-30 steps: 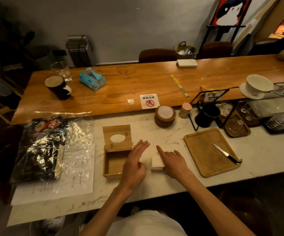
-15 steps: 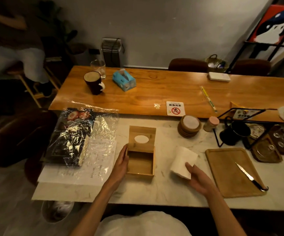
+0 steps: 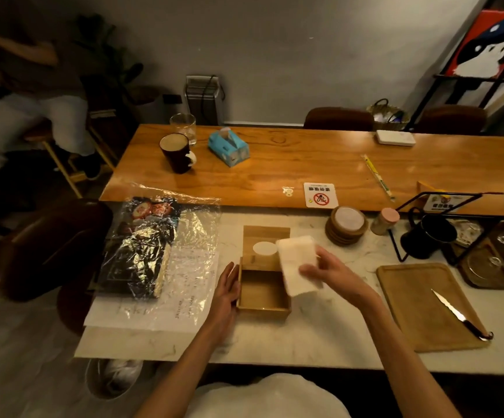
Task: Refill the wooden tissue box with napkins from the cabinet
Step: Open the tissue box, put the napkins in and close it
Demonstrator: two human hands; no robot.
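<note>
Your left hand (image 3: 225, 292) lies flat against the left wall of the box (image 3: 263, 292), fingers straight and pressed together. Your right hand (image 3: 332, 271) pinches the napkins (image 3: 297, 263), thumb on the near face, other fingers behind; the stack is tilted above the box's right rim, centre of frame. The box is open, its inside bare. One lid (image 3: 264, 244) with an oval hole lies flat just behind the box, touching it.

Writing: one sign (image 3: 320, 195) above centre carries a red prohibition circle and characters too small to read. Printed lines on the paper (image 3: 184, 294) under the plastic wrap (image 3: 160, 242), left of centre, are illegible.

Counts on the marble counter (image 3: 320, 342):
- one stack of coasters (image 3: 346, 226)
- one small shaker (image 3: 385, 221)
- one black mug (image 3: 427, 236)
- one cutting board (image 3: 422, 306), right of frame, with one knife (image 3: 459, 315) lying on it

On the wooden table (image 3: 305, 164), upper frame:
- one dark cup (image 3: 176, 152)
- one glass (image 3: 183, 126) just behind it
- one blue tissue pack (image 3: 229, 147)
- one white case (image 3: 395, 137)
</note>
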